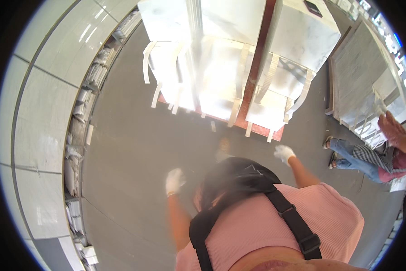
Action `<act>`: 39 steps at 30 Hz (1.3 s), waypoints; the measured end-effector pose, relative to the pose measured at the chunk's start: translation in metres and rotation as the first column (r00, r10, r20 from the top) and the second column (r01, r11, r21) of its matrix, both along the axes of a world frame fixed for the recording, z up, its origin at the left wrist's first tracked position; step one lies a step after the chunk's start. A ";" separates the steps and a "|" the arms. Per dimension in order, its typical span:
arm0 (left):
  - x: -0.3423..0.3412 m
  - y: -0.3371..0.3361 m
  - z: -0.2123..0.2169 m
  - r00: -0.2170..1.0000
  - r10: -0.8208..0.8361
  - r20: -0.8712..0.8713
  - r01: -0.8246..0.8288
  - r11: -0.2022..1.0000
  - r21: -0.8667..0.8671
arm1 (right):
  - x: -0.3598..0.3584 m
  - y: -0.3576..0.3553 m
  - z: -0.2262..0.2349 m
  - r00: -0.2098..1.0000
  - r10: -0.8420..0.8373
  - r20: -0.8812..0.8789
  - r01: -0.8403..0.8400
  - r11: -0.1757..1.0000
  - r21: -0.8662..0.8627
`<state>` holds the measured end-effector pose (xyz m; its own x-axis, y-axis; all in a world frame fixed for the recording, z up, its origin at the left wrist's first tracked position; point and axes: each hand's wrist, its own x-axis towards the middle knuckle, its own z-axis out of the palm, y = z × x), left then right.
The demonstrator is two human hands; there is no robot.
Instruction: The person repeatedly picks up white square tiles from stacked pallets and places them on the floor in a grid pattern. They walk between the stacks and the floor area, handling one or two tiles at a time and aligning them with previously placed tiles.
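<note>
Your left white-gloved hand [174, 180] and right white-gloved hand [284, 153] hang loosely curled and empty above the grey floor [135, 149]. The strapped white marble slabs [221, 72] stand ahead on the red pallet's [257, 128] near edge; loose straps could trip you.

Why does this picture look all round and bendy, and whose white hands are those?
The camera sits on a person's head and looks down, and its wide lens bends straight lines near the edges. The pink shirt and black strap at the bottom belong to that person. Their left hand and right hand wear white gloves and hold nothing; both hang free above the grey floor. Ahead stand big white stone blocks with pale straps hanging off them, resting on a reddish pallet. At the right edge another person in jeans crouches beside leaning grey slabs. Along the left, small pale bags line a tiled wall.
</note>
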<state>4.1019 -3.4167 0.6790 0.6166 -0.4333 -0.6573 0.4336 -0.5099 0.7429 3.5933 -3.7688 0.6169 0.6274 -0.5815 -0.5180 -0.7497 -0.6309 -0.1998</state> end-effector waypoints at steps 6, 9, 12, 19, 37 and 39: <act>0.082 -0.179 0.094 0.931 -0.339 0.137 0.339 0.941 0.026 | 0.162 -0.204 0.138 0.562 -0.523 0.641 0.595 0.794 0.125; 0.127 -0.280 0.158 0.926 -0.308 0.221 0.352 0.915 -0.200 | 0.234 -0.298 0.235 0.414 -0.379 0.828 0.639 0.768 0.031; 0.149 -0.382 0.217 0.772 -0.396 0.496 0.547 0.812 -0.203 | 0.286 -0.356 0.314 0.447 -0.238 0.862 0.701 0.692 -0.173; 0.165 -0.609 0.304 0.644 -0.428 0.634 0.723 0.611 -0.322 | 0.355 -0.419 0.392 0.599 -0.277 0.751 0.751 0.520 -0.407; 0.157 -0.806 0.318 0.747 -0.306 0.590 0.578 0.738 -0.348 | 0.376 -0.437 0.361 0.549 -0.395 0.737 0.834 0.310 -0.456; 0.160 -0.803 0.323 0.745 -0.352 0.566 0.600 0.724 -0.339 | 0.379 -0.436 0.363 0.530 -0.415 0.739 0.847 0.299 -0.439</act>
